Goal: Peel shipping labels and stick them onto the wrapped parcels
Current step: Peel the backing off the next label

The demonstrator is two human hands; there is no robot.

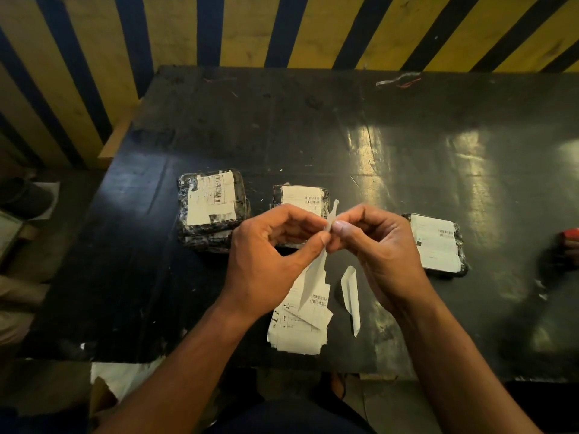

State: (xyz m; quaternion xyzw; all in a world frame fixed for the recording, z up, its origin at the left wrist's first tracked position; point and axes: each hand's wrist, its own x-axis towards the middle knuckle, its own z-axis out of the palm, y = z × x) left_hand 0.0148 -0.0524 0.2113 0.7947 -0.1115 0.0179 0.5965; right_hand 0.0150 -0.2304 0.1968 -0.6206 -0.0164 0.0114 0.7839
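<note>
Both hands meet above the middle of the black table (pixel 407 145). My left hand (pixel 266 255) and my right hand (pixel 382 249) pinch the same white shipping label (pixel 313 277), held edge-on and hanging down between them. A stack of loose labels (pixel 297 327) lies on the table under my hands. Three parcels wrapped in black film carry white labels: one stack at the left (pixel 213 211), one behind my hands (pixel 300 195), partly hidden, and one at the right (pixel 438 245).
A curled strip of white backing paper (pixel 351 292) lies right of the label stack. A red and dark object (pixel 564 245) sits at the table's right edge. Scraps of tape and wire (pixel 398 79) lie at the far edge. A yellow and blue striped wall stands behind.
</note>
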